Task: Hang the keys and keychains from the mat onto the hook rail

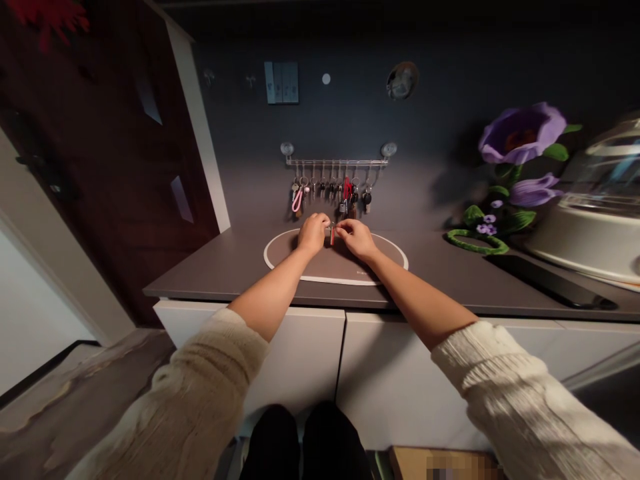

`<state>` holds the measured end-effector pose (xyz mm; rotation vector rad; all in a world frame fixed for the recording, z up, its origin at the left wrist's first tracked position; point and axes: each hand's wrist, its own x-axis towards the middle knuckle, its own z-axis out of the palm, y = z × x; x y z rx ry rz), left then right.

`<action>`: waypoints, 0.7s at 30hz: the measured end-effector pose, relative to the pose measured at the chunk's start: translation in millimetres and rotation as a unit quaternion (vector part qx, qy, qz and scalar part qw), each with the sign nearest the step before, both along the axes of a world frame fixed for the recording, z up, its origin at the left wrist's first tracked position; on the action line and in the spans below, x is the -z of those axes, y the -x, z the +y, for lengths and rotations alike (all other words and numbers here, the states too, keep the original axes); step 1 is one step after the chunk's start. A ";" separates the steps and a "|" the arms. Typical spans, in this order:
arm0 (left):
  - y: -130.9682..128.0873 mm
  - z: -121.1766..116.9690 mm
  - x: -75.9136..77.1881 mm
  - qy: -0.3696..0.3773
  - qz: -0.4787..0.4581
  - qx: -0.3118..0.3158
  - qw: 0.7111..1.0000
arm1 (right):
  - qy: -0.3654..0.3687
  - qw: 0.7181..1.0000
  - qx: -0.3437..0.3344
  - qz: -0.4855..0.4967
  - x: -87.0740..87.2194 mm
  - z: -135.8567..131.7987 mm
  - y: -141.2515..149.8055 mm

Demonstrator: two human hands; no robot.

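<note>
My left hand (313, 232) and my right hand (356, 238) come together just above the oval mat (285, 257), fingers pinched. Between them hangs a small keychain (333, 236) with a red and pale strip. Both hands pinch near its top end; the exact grip is too small to make out. Behind them a clear rail (337, 163) on suction cups carries several hooks with keys, among them a pink loop (297, 201) and a red strap (347, 190). The mat is brown with a white border and lies on the dark countertop (210, 263).
To the right stand purple knitted flowers (523, 137) with a green ring base, a black phone-like slab (550, 280) and a large cream appliance with a clear top (595, 227). A dark red door (110, 133) is on the left. White cabinet doors (400, 373) are below the counter.
</note>
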<state>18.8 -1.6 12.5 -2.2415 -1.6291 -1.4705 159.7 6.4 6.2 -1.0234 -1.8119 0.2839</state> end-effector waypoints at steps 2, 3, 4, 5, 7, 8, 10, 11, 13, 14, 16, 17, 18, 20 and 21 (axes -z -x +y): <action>0.2 4.1 0.2 0.006 -0.035 0.015 0.999 | -0.002 1.000 -0.014 0.001 -1.1 -1.7 1.1; 0.2 6.2 0.7 0.008 -0.055 0.024 0.998 | 0.000 1.000 -0.022 0.005 -1.8 -2.7 1.6; 0.1 8.3 1.4 0.010 -0.075 0.034 0.997 | 0.003 0.999 -0.030 0.010 -2.4 -3.8 2.0; 0.0 10.2 2.3 0.014 -0.098 0.046 0.994 | 0.006 0.999 -0.038 0.016 -2.9 -4.8 2.4; -0.8 13.1 4.4 0.028 -0.152 0.069 0.986 | 0.011 0.998 -0.048 0.026 -3.8 -6.5 3.0; -1.4 13.8 5.2 0.037 -0.179 0.080 0.980 | 0.014 0.998 -0.052 0.032 -4.0 -7.1 3.3; -3.2 13.1 5.6 0.057 -0.223 0.099 0.968 | 0.024 0.997 -0.060 0.051 -4.1 -7.5 3.9; -4.2 11.6 5.1 0.069 -0.241 0.107 0.962 | 0.030 0.996 -0.065 0.062 -4.0 -7.2 4.2; -6.3 7.1 2.9 0.096 -0.266 0.117 0.952 | 0.040 0.993 -0.072 0.081 -3.1 -5.7 4.5; -7.3 4.5 1.4 0.108 -0.277 0.120 0.947 | 0.044 0.993 -0.074 0.085 -2.5 -4.3 4.5; -8.7 -0.6 -1.6 0.125 -0.294 0.125 0.939 | 0.043 0.992 -0.077 0.087 -0.8 -0.8 4.2; -9.1 -2.7 -2.9 0.128 -0.299 0.127 0.937 | 0.041 0.992 -0.080 0.086 0.2 1.2 3.9; -9.2 -4.6 -4.1 0.129 -0.303 0.131 0.935 | 0.038 0.992 -0.083 0.085 1.1 3.2 3.5; -9.0 -7.0 -5.6 0.133 -0.306 0.139 0.932 | 0.031 0.992 -0.090 0.087 2.7 6.6 2.9; -8.6 -7.7 -6.0 0.137 -0.306 0.144 0.931 | 0.029 0.991 -0.094 0.089 3.3 7.8 2.6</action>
